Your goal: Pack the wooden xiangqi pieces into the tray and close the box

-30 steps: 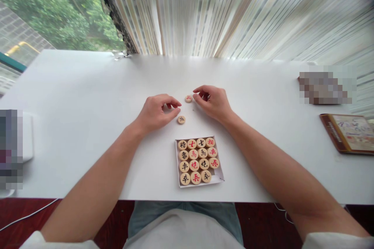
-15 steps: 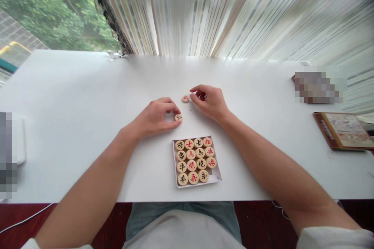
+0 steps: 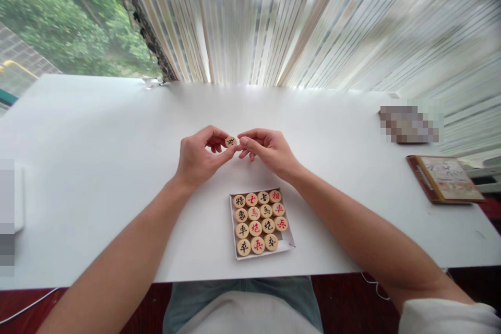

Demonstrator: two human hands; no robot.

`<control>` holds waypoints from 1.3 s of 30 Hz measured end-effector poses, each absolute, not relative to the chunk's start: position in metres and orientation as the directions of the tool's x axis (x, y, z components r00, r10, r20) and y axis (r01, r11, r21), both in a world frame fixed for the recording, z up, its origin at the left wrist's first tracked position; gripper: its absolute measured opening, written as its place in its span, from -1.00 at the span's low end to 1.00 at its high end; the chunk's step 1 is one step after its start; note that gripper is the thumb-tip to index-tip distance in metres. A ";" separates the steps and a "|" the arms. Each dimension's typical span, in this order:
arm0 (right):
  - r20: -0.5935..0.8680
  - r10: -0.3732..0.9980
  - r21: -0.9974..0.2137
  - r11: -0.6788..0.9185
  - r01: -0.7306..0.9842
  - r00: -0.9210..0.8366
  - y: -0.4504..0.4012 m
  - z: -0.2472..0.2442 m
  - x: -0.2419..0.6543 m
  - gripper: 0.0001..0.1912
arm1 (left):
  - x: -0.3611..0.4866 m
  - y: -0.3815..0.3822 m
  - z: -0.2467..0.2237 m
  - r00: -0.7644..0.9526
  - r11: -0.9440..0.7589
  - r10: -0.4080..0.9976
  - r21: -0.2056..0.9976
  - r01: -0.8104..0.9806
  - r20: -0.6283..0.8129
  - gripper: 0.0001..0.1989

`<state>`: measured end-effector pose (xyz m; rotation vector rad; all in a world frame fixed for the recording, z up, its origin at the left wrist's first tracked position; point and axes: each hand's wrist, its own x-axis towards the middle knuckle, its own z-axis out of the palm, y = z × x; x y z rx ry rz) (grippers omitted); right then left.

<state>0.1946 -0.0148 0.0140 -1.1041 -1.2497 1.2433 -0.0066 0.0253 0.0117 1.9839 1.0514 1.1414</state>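
Between the thumb and fingers of my left hand (image 3: 205,154) is a round wooden xiangqi piece (image 3: 230,142) with a black character facing up. My right hand (image 3: 268,151) meets it from the right, thumb and index fingertips close together at the piece's edge. Whatever those right fingertips may hold is hidden. The loose red-marked piece seen earlier cannot be made out. Nearer my body lies a shallow white box (image 3: 288,237) with rows of xiangqi pieces, marked in red and black. Its near right corner has a gap showing the box floor.
The white table (image 3: 97,167) reaches back to a striped curtain (image 3: 242,26) and a window. On the right lie a brown-edged box or book (image 3: 446,178) and a blurred-out object (image 3: 409,124). A white object (image 3: 19,198) stands at the left edge.
Both hands have come together above the box, my left hand lifting the black-marked piece up and left. My right hand has moved left, and the red-marked piece no longer shows on the table.
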 end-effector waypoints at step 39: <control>0.079 0.997 -0.995 0.080 -0.068 0.010 -0.020 0.022 0.196 -0.55 | 0.010 0.010 0.014 0.401 -0.020 0.908 0.969 -0.247 0.121 -0.64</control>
